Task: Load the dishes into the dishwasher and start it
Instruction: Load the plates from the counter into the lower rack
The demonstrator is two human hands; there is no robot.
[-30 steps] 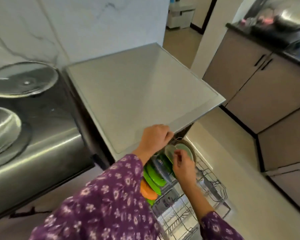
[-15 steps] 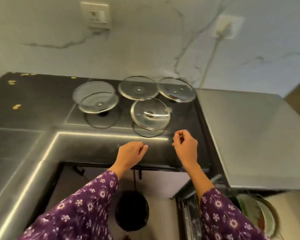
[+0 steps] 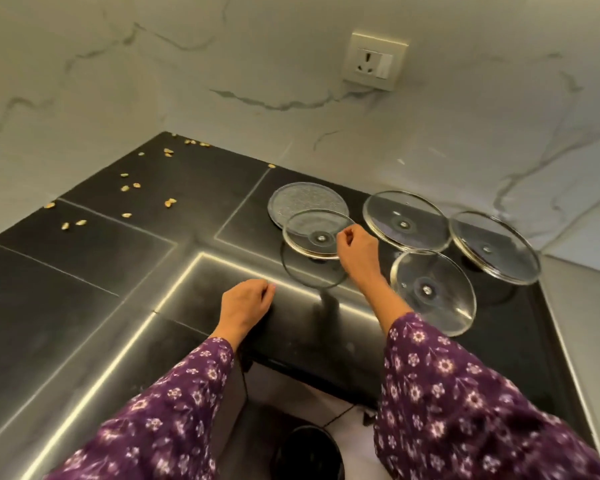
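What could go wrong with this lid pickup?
1. The right hand pinches the small glass lid at one rim only, so it could tilt and slip.
2. That lid overlaps the grey textured disc behind it in this view, so lifting may clip it.
3. The front lid lies beside the right forearm, near the counter edge. The sleeve could drag it off.

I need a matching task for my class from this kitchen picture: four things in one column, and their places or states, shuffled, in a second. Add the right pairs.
Column one:
1. wall socket
2. left hand
3. right hand
4. scattered bits

Column two:
A. lying on the far left of the black counter
B. set in the marble wall
C. pinching the rim of the small glass lid
D. resting near the counter's front edge

Pairs: 1-B, 2-D, 3-C, 4-A.
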